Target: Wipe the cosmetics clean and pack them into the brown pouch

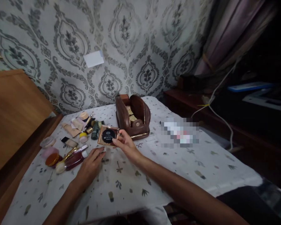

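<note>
My right hand grips a makeup compact, a square gold-edged case with a black round centre and small lettering. The thumb lies over its face, and the fingers are partly hidden behind it. My left hand is lower and to the left, palm down over the cloth, fingers loosely stretched toward the compact without visibly touching it. Beside that hand lies a dark red bottle with a pale cap. Just behind the compact stands an open brown leather bag, with some pale gold items inside.
Several cosmetics lie at the left, including a yellow-lidded jar, a dark green tube and an orange jar. A patterned white cloth covers the table. A blurred item lies right; a wooden panel stands left.
</note>
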{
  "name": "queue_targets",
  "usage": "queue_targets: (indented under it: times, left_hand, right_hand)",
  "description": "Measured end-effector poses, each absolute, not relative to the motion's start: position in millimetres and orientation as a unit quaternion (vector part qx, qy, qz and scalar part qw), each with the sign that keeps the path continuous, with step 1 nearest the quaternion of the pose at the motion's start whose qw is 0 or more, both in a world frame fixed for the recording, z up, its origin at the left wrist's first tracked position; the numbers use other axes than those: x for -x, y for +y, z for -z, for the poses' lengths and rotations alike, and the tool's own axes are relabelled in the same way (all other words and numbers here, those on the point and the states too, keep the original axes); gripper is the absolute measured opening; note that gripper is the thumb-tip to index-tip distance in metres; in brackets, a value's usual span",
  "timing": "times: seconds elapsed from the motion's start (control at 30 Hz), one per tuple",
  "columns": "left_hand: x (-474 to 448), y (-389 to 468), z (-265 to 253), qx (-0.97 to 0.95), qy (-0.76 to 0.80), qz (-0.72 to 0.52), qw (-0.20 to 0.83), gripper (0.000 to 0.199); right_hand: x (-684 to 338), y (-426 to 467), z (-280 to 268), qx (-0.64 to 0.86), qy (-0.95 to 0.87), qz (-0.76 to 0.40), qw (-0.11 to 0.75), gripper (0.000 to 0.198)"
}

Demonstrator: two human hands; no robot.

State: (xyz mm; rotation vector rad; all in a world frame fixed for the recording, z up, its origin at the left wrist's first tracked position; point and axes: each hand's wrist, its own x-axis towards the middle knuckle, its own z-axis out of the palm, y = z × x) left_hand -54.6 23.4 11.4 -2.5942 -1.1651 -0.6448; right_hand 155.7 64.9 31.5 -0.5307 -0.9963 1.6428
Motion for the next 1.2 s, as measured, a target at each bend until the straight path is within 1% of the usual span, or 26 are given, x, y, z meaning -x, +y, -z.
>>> queue_targets:
  times: [0.1,0.2,0.3,0.33,0.37,0.43,0.5,0.6,0.67,0.73,0.87,1.03,1.2]
  left_hand:
    - [58,38,-6,0.873,-0.432,0.194,0.115,0.043]
    - [60,50,3,0.876,-0.425,0.198,0.112,0.036]
    - [62,55,15,0.871,-0.425,0.221,0.107,0.033]
    - [63,56,19,0.867,-0.429,0.231,0.107,0.034]
    - [63,56,22,0.863,-0.432,0.239,0.107,0.034]
    - [64,56,26,0.861,-0.433,0.248,0.101,0.035]
    - [65,55,28,0.861,-0.433,0.251,0.09,0.035]
    - [67,56,29,0.858,-0.433,0.262,0.085,0.035]
    - [68,57,30,0.856,-0.431,0.273,0.085,0.035]
    - [69,57,31,0.855,-0.431,0.276,0.078,0.035]
    - [71,58,33,0.858,-0.428,0.278,0.06,0.038]
    - [71,59,32,0.855,-0.431,0.282,0.06,0.035]
    - [72,60,32,0.856,-0.429,0.282,0.057,0.035]
  right_hand:
    - [-173,66,-57,0.238,-0.481,-0.636,0.554,0.048]
    - [-208,82,-91,0.277,-0.557,-0.512,0.592,0.04]
    - [-248,114,-129,0.36,-0.624,-0.359,0.594,0.031]
    - [-258,126,-142,0.415,-0.648,-0.291,0.569,0.028]
    - [-267,139,-153,0.472,-0.676,-0.219,0.521,0.026]
    - [-274,162,-171,0.569,-0.713,-0.092,0.399,0.022]
    - [-272,182,-182,0.624,-0.731,-0.026,0.274,0.023]
    - [-258,202,-186,0.653,-0.744,0.03,0.137,0.038]
    - [-249,213,-181,0.644,-0.758,0.059,0.081,0.05]
    - [-244,223,-174,0.626,-0.775,0.081,0.044,0.054]
    - [-236,240,-162,0.603,-0.792,0.096,0.002,0.052]
    - [-225,255,-153,0.608,-0.789,0.08,-0.028,0.041]
    - [-222,270,-141,0.621,-0.78,0.061,-0.048,0.042]
